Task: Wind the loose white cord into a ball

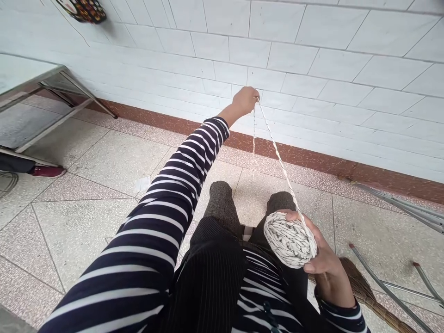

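Note:
My left hand point(244, 100) is stretched far forward at the end of a striped sleeve, its fingers pinched on a pale twisted cord point(276, 150). From those fingers the cord slants down, looking taut, to an oval wound ball of cord point(290, 240), white with dark flecks. A second, thinner-looking length hangs straight down from the pinch, and its lower end is blurred. My right hand point(324, 259) grips the ball from its right side, just above my lap. The thumb presses on the lower edge; the other fingers are partly hidden behind the ball.
White wall tiles point(274, 23) rise ahead above a reddish-brown baseboard point(152, 125). A metal-framed table point(65, 74) stands at left, with another person's red shoe point(48, 171) below. A broom point(364, 286) and metal tube legs point(391, 286) are at lower right. White paper point(142, 185) lies on the floor.

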